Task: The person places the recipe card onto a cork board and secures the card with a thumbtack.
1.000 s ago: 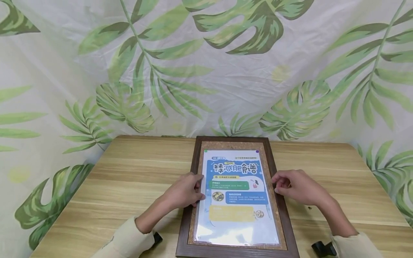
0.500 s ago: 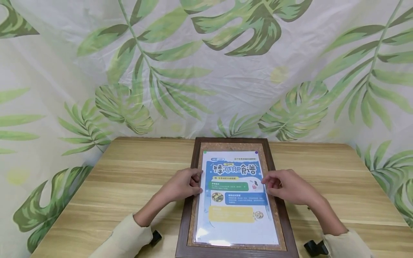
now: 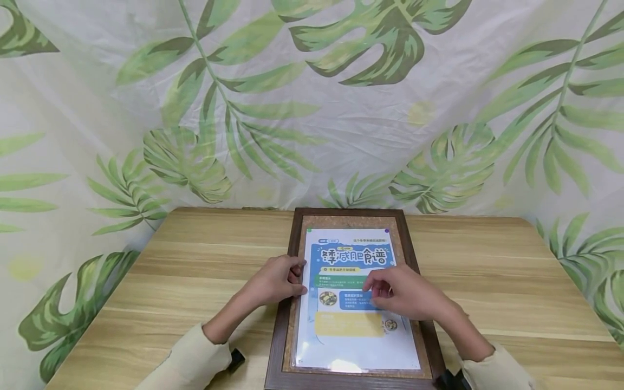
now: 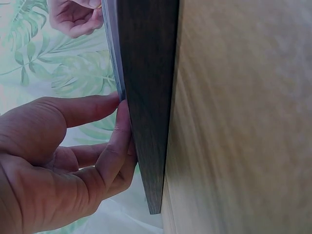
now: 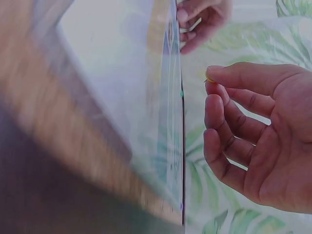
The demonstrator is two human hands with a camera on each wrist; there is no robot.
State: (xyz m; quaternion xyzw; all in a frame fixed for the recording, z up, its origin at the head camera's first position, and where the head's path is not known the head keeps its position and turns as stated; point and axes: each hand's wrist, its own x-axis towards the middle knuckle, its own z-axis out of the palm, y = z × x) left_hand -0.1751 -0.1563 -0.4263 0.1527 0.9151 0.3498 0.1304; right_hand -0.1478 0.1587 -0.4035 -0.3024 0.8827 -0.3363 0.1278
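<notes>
A printed sheet (image 3: pixel 361 349) under a glossy clear cover lies on a framed corkboard (image 3: pixel 278 352) in the middle of the table. Green (image 3: pixel 309 231) and purple thumbtacks (image 3: pixel 387 231) sit at its upper corners. My left hand (image 3: pixel 275 280) touches the sheet's left edge with thumb and fingertips; its left wrist view shows them against the board's side. Over the middle of the sheet hovers my right hand (image 3: pixel 404 292). In the right wrist view, its thumb and index finger pinch a small yellow thumbtack (image 5: pixel 209 77), point toward the board, apart from the sheet.
The wood-grain table (image 3: pixel 214 238) extends on both sides of the board. Behind its far edge hangs a leaf-patterned cloth (image 3: pixel 263 135). Dark wrist mounts sit by both sleeves.
From beyond the board's right side, my right hand has moved left across the sheet to above its middle. The left hand has stayed at the left edge, with only a slight shift.
</notes>
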